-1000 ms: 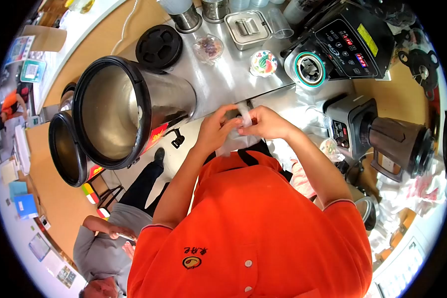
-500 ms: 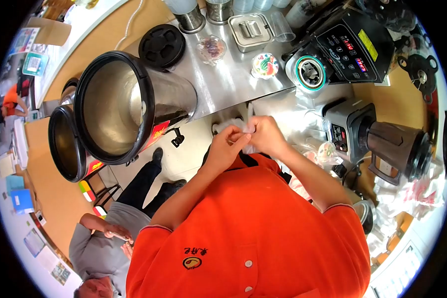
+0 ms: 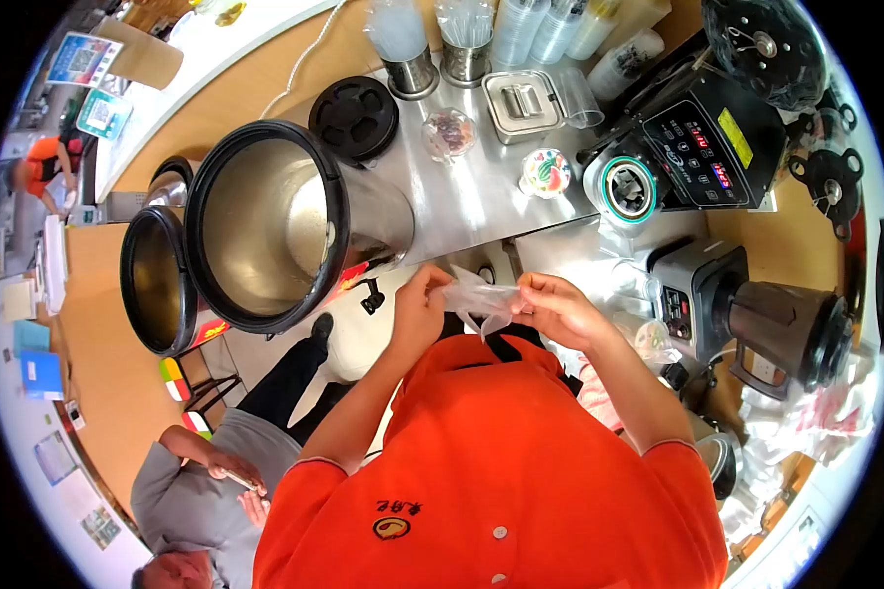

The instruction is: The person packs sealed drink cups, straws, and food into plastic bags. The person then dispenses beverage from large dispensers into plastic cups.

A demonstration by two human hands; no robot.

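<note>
- Black machine [image 3: 690, 155], far right: two red digit displays on the control panel; the upper seems to read 110, the lower is too blurred to be sure. White marks around them and the yellow label [image 3: 736, 137] are too small to read.
- Orange shirt [image 3: 501, 442], near: dark embroidered characters above a round emblem [image 3: 392, 528], too stylised to read surely.
- Large steel barrel [image 3: 383, 221], left: red label with yellow lettering, illegible.
- Sign [image 3: 79, 59], far left: a square code; its wording is unreadable.
</note>
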